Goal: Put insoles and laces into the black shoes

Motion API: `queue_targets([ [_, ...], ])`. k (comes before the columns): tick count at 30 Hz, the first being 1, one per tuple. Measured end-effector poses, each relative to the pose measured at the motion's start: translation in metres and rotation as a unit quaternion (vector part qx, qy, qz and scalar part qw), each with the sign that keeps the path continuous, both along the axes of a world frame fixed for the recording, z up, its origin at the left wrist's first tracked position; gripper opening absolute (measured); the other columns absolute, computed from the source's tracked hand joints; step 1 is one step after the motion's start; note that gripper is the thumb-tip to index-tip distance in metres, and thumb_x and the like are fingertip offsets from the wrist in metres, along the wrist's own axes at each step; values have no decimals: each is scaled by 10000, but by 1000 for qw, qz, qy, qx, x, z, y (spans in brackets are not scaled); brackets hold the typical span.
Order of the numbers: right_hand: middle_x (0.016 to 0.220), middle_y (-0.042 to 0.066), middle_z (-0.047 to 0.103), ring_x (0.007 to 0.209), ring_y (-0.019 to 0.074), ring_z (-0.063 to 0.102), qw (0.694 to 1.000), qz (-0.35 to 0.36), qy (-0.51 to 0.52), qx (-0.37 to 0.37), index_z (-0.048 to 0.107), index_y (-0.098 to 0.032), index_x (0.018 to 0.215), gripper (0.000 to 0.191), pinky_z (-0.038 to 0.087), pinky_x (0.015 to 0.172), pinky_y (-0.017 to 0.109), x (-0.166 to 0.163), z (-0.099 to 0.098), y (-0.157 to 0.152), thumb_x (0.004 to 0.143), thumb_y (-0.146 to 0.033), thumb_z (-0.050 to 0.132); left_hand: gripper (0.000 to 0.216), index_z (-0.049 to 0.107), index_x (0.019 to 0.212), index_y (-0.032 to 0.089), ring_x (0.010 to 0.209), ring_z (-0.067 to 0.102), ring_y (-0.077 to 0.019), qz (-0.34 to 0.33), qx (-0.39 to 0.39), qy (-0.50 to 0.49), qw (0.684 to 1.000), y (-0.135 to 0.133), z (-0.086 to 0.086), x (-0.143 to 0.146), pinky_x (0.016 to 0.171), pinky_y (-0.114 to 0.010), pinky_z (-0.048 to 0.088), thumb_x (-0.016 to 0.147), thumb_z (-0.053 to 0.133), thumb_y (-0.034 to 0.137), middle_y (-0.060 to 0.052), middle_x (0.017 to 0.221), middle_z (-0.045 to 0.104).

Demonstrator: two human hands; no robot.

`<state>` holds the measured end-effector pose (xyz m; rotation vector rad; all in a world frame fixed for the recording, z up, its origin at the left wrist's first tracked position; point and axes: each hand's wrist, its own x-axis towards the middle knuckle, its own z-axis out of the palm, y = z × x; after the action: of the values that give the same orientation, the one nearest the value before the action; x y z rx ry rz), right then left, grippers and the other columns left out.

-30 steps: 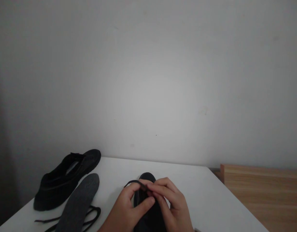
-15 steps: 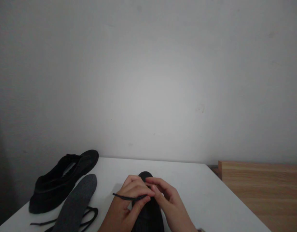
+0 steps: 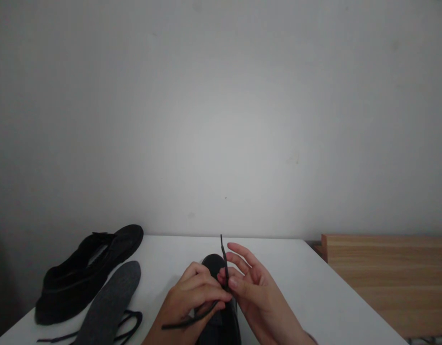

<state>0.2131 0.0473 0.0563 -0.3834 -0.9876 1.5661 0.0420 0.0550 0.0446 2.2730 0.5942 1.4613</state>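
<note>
A black shoe lies toe-away on the white table, mostly hidden under my hands. My left hand rests curled on the shoe's top, fingers closed round a black lace that trails out to the lower left. My right hand pinches the lace's other end between thumb and forefinger, and that end sticks straight up above the toe; its other fingers are spread.
A second black shoe lies at the table's left, with a grey insole beside it and another loose black lace under the insole. A wooden surface adjoins the table on the right. A plain wall stands behind.
The lace, held level across the shoe half a second ago, now has one end raised upright in my right hand. My left hand has slid lower with the trailing part.
</note>
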Motion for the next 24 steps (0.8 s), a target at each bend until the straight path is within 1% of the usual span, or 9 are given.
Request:
queue_targets([
  [4, 1085, 27, 654, 797, 109, 628, 1000, -4, 12, -1, 697, -254, 1114, 511, 516, 748, 215, -2, 4, -1, 642, -194, 883, 175, 764, 996, 372, 818, 610, -201, -13, -19, 8, 1000, -3, 4, -1, 752, -293, 483, 903, 663, 264, -22, 833, 728],
  [7, 1035, 43, 687, 743, 94, 596, 1000, -26, 14, -8, 741, -206, 1031, 399, 502, 757, 206, 1, 7, 3, 655, -214, 876, 182, 757, 1005, 303, 917, 631, -217, -25, -99, -9, 995, -5, 11, -6, 821, -312, 489, 946, 584, 295, -52, 937, 714],
  [9, 1011, 43, 693, 762, 101, 585, 999, -44, 22, -20, 756, -197, 979, 345, 495, 765, 210, 5, 8, 7, 656, -221, 874, 216, 762, 935, 250, 969, 630, -229, -7, -160, -61, 985, -2, 14, -12, 879, -323, 482, 948, 574, 355, -65, 974, 710],
  [12, 964, 37, 679, 792, 119, 576, 996, -72, 32, -51, 757, -192, 907, 313, 488, 713, 219, 13, 8, 13, 632, -256, 893, 281, 763, 863, 195, 986, 625, -237, 35, -256, -195, 946, 9, 16, -19, 944, -337, 462, 894, 640, 446, -70, 959, 717],
  [15, 883, 23, 633, 738, 115, 540, 995, -71, 21, -60, 737, -173, 852, 303, 445, 600, 204, 20, 6, 18, 632, -303, 898, 319, 745, 828, 152, 958, 625, -236, -11, -337, -332, 881, 16, 19, -22, 970, -378, 471, 826, 720, 469, -70, 897, 706],
  [17, 771, -1, 573, 652, 97, 472, 997, -59, -8, -40, 704, -161, 785, 282, 376, 521, 188, 25, 6, 21, 664, -347, 878, 301, 719, 772, 143, 866, 628, -210, -56, -374, -379, 845, 18, 21, -23, 923, -385, 505, 766, 791, 434, -45, 808, 675],
  [19, 653, -30, 488, 569, 82, 380, 997, -50, -57, -18, 653, -152, 705, 311, 289, 467, 186, 29, 5, 23, 699, -391, 850, 307, 703, 761, 138, 710, 588, -153, -67, -400, -394, 825, 19, 22, -25, 789, -330, 536, 712, 842, 408, -8, 697, 614],
  [21, 580, -54, 421, 517, 70, 298, 993, -46, -109, -8, 613, -148, 664, 351, 224, 453, 201, 35, 4, 25, 718, -417, 832, 348, 704, 775, 125, 582, 484, -97, -55, -405, -394, 824, 20, 21, -28, 620, -239, 488, 680, 863, 420, 32, 605, 524],
  [24, 543, -72, 388, 492, 62, 264, 982, -45, -182, 1, 604, -148, 692, 364, 185, 466, 223, 44, 3, 25, 730, -445, 811, 406, 702, 820, 117, 498, 364, -63, -29, -393, -346, 851, 23, 15, -33, 486, -190, 348, 703, 827, 485, 71, 547, 438],
])
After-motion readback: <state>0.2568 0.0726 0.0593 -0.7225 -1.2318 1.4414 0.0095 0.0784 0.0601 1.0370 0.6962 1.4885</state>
